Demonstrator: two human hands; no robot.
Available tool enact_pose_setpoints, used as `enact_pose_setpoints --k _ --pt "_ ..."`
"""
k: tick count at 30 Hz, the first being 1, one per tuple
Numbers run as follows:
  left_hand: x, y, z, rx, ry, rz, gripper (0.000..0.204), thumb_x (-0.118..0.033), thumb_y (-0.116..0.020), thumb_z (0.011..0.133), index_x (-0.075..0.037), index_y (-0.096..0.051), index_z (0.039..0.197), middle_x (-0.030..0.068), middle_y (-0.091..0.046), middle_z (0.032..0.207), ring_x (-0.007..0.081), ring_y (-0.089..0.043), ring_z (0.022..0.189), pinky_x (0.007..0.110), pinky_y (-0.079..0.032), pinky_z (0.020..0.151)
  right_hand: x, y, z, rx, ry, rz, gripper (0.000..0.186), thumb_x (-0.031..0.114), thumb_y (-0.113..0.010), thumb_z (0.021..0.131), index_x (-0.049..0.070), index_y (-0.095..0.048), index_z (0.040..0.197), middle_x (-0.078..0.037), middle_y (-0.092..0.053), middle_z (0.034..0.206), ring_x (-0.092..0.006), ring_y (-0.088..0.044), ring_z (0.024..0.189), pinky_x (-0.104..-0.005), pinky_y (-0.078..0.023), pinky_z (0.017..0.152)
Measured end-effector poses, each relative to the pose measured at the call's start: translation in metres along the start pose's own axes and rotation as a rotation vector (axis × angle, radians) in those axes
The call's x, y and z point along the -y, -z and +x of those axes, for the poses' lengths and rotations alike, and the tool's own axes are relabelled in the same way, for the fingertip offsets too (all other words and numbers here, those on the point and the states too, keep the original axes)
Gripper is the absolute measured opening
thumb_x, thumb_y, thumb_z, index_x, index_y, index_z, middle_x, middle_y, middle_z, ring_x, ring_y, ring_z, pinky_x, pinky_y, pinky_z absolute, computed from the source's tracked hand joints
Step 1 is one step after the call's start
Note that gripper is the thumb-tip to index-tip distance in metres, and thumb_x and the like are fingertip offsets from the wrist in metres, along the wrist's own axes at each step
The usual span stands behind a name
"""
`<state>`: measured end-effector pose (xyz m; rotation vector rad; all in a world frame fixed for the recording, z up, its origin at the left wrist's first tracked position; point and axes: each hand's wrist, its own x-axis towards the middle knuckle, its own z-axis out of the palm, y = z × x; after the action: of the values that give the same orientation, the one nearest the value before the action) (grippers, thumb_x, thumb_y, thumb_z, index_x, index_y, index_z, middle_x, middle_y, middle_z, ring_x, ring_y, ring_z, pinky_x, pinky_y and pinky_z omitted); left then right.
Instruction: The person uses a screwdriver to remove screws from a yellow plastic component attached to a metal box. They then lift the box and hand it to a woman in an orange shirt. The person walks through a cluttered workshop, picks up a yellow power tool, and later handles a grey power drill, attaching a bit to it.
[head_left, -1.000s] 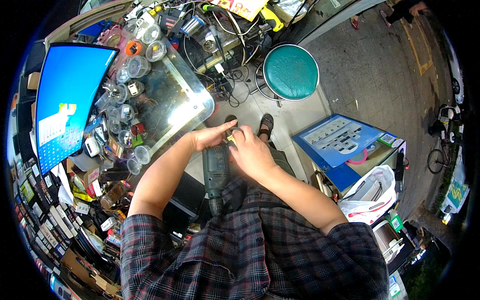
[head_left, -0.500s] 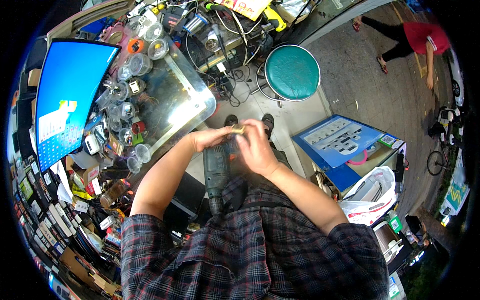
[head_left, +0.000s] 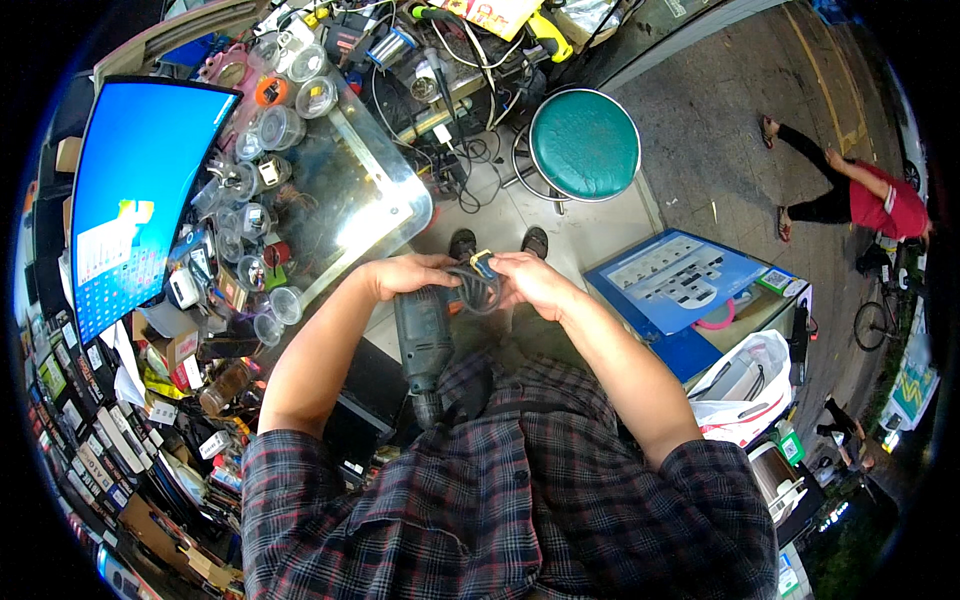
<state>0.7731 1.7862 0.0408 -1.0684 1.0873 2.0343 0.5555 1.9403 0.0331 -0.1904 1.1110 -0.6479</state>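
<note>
A dark green power drill (head_left: 424,345) hangs below my left hand, its chuck toward my body. Its handle is largely hidden. My left hand (head_left: 415,276) is closed, thumb and fingertips pinching the left side of a coiled dark grey cord (head_left: 482,294). At the top of the coil sits a small yellow-and-dark piece, perhaps a plug (head_left: 483,264); its kind is hard to make out. My right hand (head_left: 532,284) pinches that piece and the coil's right side between thumb and fingers. Both hands are in front of my belly, above the floor.
A clear-topped table (head_left: 385,205) bearing several plastic tubs stands at the left, beside a lit monitor (head_left: 145,200). A green round stool (head_left: 585,145) is ahead. On the right are a blue-topped case (head_left: 675,285) and a white plastic bag (head_left: 740,390). A person in red (head_left: 885,200) walks outside.
My right hand has drawn down and right from above the left one, and the cord's loop now shows between them. The drill shifted slightly left. The passer-by moved farther right.
</note>
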Motion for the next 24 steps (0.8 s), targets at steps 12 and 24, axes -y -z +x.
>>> enact_pose_setpoints --k 12,24 --pt "-0.017 -0.003 0.001 0.042 0.14 -0.156 0.042 -0.036 -0.062 0.104 -0.008 -0.06 0.134 0.0078 -0.07 0.115 0.0172 -0.072 0.094 0.036 -0.063 0.08 -0.001 -0.045 -0.023 -0.539 0.54 -1.06 0.05 0.031 -0.057 0.104 -0.007 -0.056 0.137 -0.03 -0.067 0.12 -0.0445 -0.065 0.112 -0.0482 -0.053 0.099" --pt "0.007 0.005 0.018 0.188 -0.116 -0.248 0.064 -0.029 -0.067 0.102 0.0 -0.044 0.154 0.0097 -0.064 0.138 0.0159 -0.065 0.117 0.035 -0.053 0.101 0.021 -0.001 -0.011 -0.012 0.364 -0.229 0.032 0.018 -0.058 0.104 -0.003 -0.068 0.127 -0.008 -0.075 0.112 -0.0141 -0.066 0.102 -0.03 -0.052 0.089"
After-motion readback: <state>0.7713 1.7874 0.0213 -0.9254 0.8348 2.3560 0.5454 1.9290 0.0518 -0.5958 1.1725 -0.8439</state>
